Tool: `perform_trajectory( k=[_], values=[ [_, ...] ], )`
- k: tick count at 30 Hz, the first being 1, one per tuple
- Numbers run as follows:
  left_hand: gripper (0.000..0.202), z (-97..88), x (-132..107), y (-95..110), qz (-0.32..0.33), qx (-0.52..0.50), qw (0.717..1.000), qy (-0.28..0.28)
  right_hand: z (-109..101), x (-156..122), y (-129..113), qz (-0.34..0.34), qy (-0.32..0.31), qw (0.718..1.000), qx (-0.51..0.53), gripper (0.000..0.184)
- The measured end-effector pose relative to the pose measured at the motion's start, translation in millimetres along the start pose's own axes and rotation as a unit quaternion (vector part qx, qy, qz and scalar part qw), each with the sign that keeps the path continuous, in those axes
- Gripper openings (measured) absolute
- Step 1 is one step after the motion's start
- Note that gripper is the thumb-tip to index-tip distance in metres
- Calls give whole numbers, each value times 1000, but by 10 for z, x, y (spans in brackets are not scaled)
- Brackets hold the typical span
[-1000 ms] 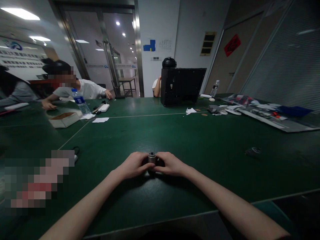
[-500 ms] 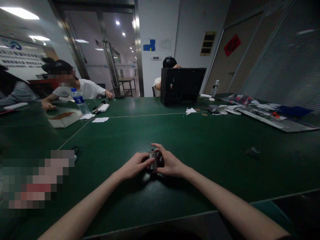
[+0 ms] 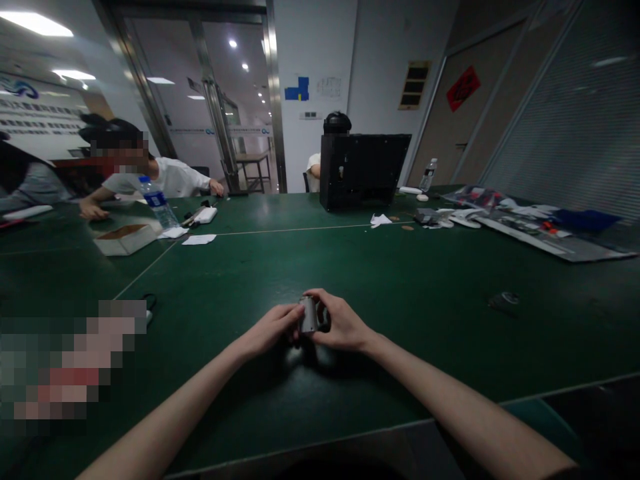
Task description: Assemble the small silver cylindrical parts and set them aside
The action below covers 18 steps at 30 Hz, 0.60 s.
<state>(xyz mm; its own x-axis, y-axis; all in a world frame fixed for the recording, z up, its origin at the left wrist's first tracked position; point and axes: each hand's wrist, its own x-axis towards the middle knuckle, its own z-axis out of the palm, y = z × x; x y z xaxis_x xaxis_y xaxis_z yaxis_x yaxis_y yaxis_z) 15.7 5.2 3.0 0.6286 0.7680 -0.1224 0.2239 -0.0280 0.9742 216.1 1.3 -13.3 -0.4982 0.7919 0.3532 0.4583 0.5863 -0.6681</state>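
A small silver-grey metal cylinder, by its look a small motor (image 3: 309, 315), is held between both hands just above the green table, slightly tilted. My left hand (image 3: 270, 328) grips its left side, with thumb and fingers closed on it. From the right, my right hand (image 3: 346, 324) curves around it, the index finger at the top and the thumb near the bottom. My palms and the far side of the motor hide part of the contact.
On the green table (image 3: 400, 287), a small dark object (image 3: 505, 301) lies to the right. A black box-like case (image 3: 367, 170) stands at the back before a seated person. At left are a shallow box (image 3: 125, 240) and a water bottle (image 3: 159, 203); at right, a cluttered board (image 3: 545, 243).
The motor has been turned in my hands: the small stub on its top no longer shows, and more of its plain side does. Both hands stay in nearly the same place.
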Motion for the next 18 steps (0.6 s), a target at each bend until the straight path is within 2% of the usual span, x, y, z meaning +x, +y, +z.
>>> perform_trajectory(
  k=[9, 18],
  values=[
    [42, 27, 66, -16, -24, -50, 998, 38, -5, -6, -17, 3, -2, 1000, -25, 62],
    [37, 25, 88, -121, -47, -213, 975, 37, -16, 1, -20, -31, -2, 1000, 2, 60]
  ],
)
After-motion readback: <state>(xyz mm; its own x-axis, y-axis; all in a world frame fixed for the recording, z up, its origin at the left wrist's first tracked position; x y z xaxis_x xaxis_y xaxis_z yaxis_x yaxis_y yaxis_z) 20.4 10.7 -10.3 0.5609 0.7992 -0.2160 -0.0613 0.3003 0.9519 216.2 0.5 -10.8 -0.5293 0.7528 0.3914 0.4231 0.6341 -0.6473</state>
